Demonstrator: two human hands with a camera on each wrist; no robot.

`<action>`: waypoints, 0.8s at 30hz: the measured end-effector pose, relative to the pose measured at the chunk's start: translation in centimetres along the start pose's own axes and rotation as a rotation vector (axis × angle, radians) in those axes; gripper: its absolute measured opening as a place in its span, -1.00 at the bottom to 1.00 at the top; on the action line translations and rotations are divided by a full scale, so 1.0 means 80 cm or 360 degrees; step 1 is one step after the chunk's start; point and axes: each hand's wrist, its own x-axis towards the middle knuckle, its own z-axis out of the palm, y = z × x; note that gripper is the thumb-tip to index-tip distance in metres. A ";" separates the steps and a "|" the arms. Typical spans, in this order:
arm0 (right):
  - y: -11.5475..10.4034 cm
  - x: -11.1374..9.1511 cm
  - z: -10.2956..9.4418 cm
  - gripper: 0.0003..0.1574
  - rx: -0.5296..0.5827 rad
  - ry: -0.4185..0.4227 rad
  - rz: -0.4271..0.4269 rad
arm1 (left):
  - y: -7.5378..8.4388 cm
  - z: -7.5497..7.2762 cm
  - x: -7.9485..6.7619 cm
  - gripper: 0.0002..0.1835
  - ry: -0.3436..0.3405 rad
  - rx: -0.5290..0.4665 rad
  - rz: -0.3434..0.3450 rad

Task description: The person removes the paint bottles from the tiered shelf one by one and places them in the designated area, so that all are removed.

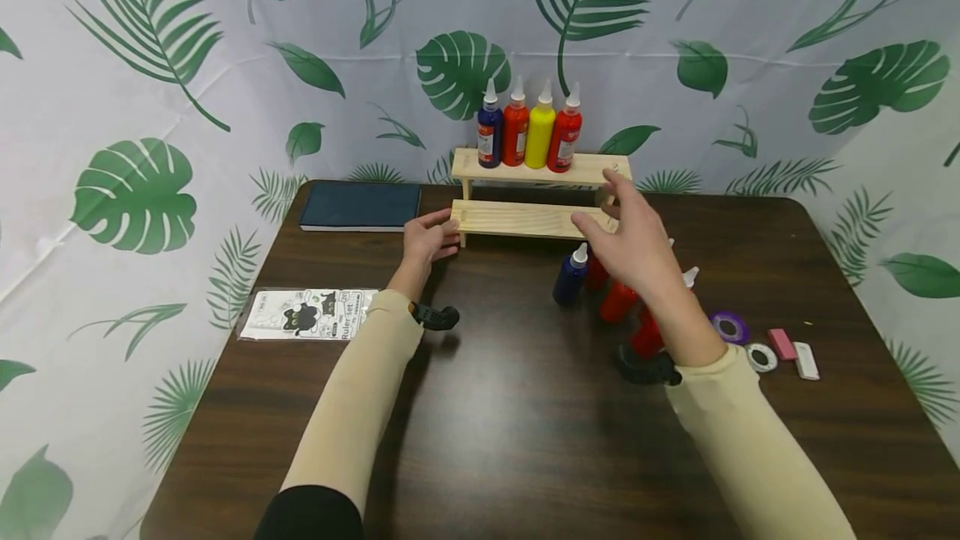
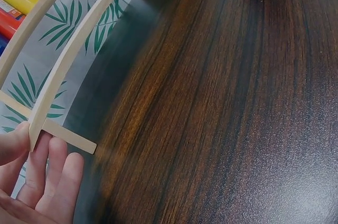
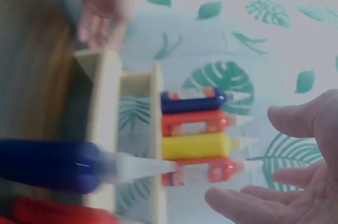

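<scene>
A two-step wooden shelf (image 1: pixel 517 219) stands at the back of the table. At its left end my left hand (image 1: pixel 430 240) grips the lower board, thumb above and fingers curled beneath the edge, as the left wrist view shows. My right hand (image 1: pixel 630 240) is held over the shelf's right end, thumb and fingers spread with nothing between them. On the upper step, a dark blue bottle (image 1: pixel 490 132), a yellow bottle (image 1: pixel 539 136) and two red bottles (image 1: pixel 564 138) stand upright in a row. Another blue bottle (image 1: pixel 571 276) and several red bottles (image 1: pixel 619 302) stand below my right hand, partly hidden by the arm.
A dark blue notebook (image 1: pixel 360 207) lies left of the shelf, with a packaged ruler set (image 1: pixel 307 315) nearer me. To the right are a purple tape roll (image 1: pixel 729 327), a white roll (image 1: pixel 762 346), a pink block (image 1: pixel 782 344) and a white block (image 1: pixel 806 361). A leaf-print cloth hangs behind.
</scene>
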 end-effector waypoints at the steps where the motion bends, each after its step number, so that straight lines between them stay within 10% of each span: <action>1: -0.005 0.011 -0.006 -0.02 0.0005 -0.0010 0.0002 | 0.001 0.000 0.000 -0.66 0.0003 0.0002 0.0005; 13: -0.008 0.142 -0.001 -0.02 0.0073 -0.0056 0.0186 | -0.001 -0.001 0.003 -0.65 -0.0012 -0.0013 0.0024; 24: 0.003 0.177 0.030 -0.15 0.0129 0.0092 0.0190 | -0.003 -0.003 0.003 -0.65 -0.0024 0.0003 0.0063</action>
